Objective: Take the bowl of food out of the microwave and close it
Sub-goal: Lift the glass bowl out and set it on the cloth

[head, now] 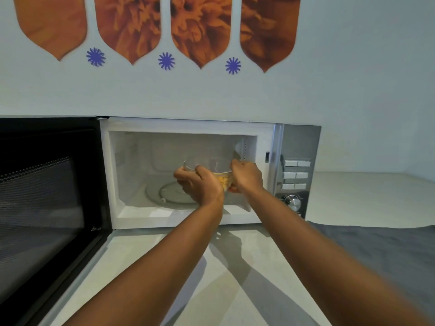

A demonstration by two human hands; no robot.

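A clear glass bowl (pixel 217 169) with yellow food in its bottom is inside the white cavity of the microwave (pixel 188 128), lifted above the glass turntable (pixel 164 191). My left hand (pixel 200 184) grips the bowl's left rim and side. On the bowl's right side my right hand (pixel 247 176) holds it too. Both hands cover most of the bowl. The microwave door (pixel 47 196) is black and swung wide open to the left.
The microwave's silver control panel (pixel 296 172) with buttons and a round knob is on the right. A pale countertop (pixel 211 278) lies in front, with a grey cloth (pixel 388 250) at the right. A white wall with orange decals rises behind.
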